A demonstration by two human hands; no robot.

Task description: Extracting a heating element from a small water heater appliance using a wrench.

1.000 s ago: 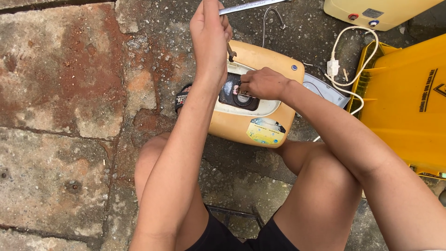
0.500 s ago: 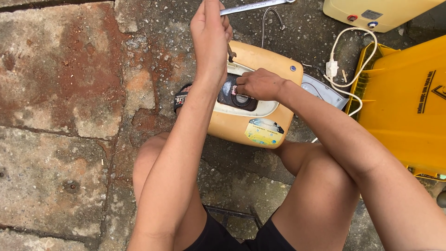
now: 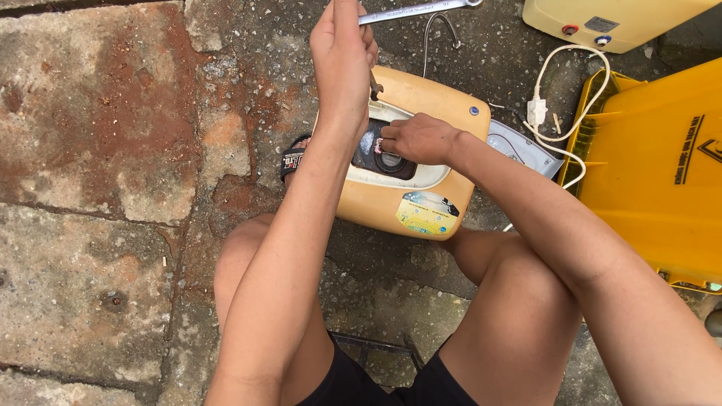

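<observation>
A tan, rounded appliance casing (image 3: 421, 207) lies on the ground between my knees, with a dark round opening (image 3: 391, 164) in its pale face. My left hand (image 3: 342, 53) is raised above its far edge, closed around a dark tool. Only the tool's tip (image 3: 374, 86) shows below the fist. My right hand (image 3: 417, 139) rests on the casing, and its fingertips pinch a small part (image 3: 378, 143) at the edge of the opening. A silver wrench (image 3: 417, 10) lies just past my left hand; whether the hand touches it I cannot tell.
A yellow plastic bin (image 3: 662, 165) stands at the right. A white cable with a plug (image 3: 538, 111) runs beside it. A cream appliance box (image 3: 609, 22) sits at the top right. A sandalled foot (image 3: 293, 159) rests left of the casing, on cracked paving stones (image 3: 98, 150).
My right hand's fingers have shifted slightly left at the opening. My left hand stays raised in the same place.
</observation>
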